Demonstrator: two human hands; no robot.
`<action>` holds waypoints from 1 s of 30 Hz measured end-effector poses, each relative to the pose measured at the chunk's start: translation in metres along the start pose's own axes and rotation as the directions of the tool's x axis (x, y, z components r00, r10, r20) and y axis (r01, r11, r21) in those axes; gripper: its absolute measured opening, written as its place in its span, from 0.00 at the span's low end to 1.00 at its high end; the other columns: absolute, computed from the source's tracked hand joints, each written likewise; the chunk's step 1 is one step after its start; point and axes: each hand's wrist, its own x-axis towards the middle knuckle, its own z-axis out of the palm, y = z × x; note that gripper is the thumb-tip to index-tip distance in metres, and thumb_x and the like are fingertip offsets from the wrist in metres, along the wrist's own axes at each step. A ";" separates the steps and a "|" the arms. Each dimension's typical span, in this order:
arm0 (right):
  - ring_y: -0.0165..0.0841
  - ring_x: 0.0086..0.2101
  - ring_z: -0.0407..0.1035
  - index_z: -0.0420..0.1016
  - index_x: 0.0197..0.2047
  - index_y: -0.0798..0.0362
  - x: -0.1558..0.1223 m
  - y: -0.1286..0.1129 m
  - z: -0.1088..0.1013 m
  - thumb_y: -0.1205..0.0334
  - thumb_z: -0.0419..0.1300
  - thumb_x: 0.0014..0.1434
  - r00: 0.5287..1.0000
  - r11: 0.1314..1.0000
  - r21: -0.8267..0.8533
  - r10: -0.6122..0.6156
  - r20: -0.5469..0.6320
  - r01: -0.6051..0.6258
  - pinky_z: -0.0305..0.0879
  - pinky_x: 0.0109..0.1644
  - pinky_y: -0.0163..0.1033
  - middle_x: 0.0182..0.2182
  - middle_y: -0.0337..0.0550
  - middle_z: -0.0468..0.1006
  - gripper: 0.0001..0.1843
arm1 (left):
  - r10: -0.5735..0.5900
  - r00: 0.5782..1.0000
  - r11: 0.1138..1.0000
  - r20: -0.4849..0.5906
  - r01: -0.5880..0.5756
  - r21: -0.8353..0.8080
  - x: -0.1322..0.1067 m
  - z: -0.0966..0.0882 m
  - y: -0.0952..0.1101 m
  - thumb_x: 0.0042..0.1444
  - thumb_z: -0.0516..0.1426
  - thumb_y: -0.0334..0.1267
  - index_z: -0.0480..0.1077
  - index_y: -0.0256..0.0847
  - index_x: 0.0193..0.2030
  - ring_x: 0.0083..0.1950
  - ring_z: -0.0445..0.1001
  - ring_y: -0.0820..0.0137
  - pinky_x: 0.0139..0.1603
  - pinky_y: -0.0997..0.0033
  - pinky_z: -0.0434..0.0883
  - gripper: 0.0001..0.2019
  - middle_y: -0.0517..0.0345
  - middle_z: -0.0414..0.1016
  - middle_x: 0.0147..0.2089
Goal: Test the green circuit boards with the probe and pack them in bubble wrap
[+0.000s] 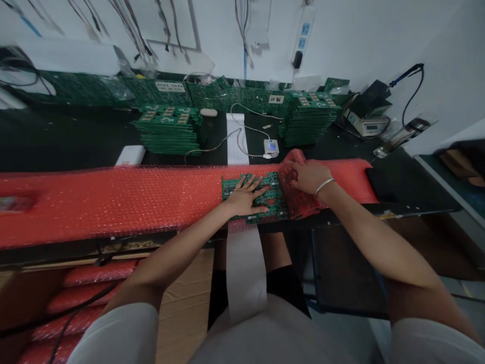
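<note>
My left hand (246, 198) lies flat with spread fingers on a green circuit board (278, 206), pressing it against a long sheet of red bubble wrap (159, 197). My right hand (311, 178), with a bangle at its wrist, has its fingers closed on a folded-up part of the bubble wrap (299, 202). This fold stands along the board's right edge. A white strip (246, 273) hangs over the table's front edge below the board. Part of the board is hidden under my left hand.
Stacks of green circuit boards stand at the back, one at left (168, 131) and one at right (308, 121). Between them a small white device (271, 147) with a lit display trails cables. A black flat object (381, 184) lies at the wrap's right end. Red wrapped bundles (94, 296) sit below the table.
</note>
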 end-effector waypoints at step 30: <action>0.47 0.48 0.75 0.53 0.70 0.66 0.008 -0.028 0.068 0.37 0.57 0.61 0.991 0.809 0.576 0.132 0.018 -0.118 0.70 0.52 0.47 0.47 0.63 0.79 0.47 | -0.040 0.978 0.999 -0.206 0.039 -0.009 -0.078 0.001 0.028 0.68 0.41 0.58 0.57 0.26 0.69 0.72 0.57 0.51 0.72 0.52 0.52 0.36 0.33 0.60 0.70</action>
